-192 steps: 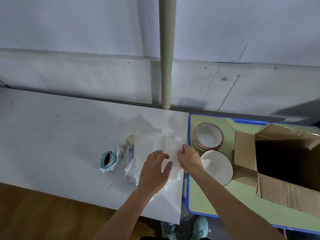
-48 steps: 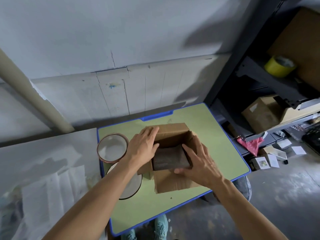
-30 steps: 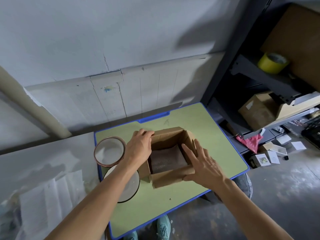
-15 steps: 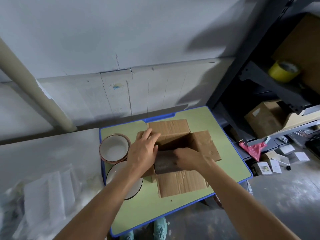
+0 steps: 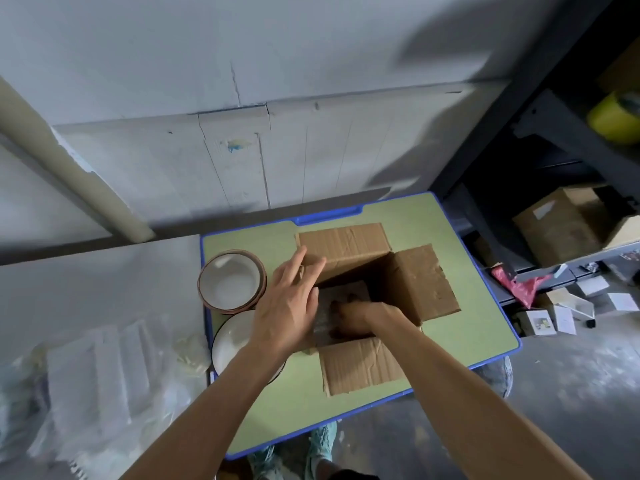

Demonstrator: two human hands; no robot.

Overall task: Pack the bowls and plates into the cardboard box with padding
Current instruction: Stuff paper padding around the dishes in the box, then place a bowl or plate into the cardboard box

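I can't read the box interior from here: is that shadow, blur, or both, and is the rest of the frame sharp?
Head view: the cardboard box interior is shadowed, dimming the right hand inside; the left hand looks slightly soft; the plastic wrap at lower left is smeared; the wide-angle lens fans out the plank lines on the wall.

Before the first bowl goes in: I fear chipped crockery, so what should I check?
1. Flaps of box open: ok, three lie folded out.
2. Floor of box padded: cannot tell; right grip is down inside, floor dim.
3. Reach to bowls: ok, stacked left of box.
4. Lifting the plate: not ok, left forearm crosses it.
5. Free left grip: ok, straight fingers rest on box's left side.
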